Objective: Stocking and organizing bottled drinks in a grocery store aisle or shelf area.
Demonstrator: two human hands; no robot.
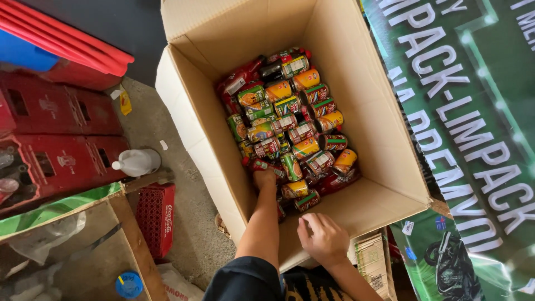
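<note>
Reaching down into the cardboard box (184,89), the left hand (264,178) seems closed on a can (266,165) lying on its side among the heaped cans (290,120); the right hand (323,238) lies loosely open on the box's near wall, holding nothing. Red crates (56,134) stand on concrete floor (189,206)

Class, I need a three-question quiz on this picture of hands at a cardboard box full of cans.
1. True or false: the left hand reaches down inside the cardboard box.
2. Where does the right hand rest? A) on the box's near wall B) on the white jug
3. What fills the box's bottom?

Key: 1 true; 2 A; 3 cans lying in rows.
</note>
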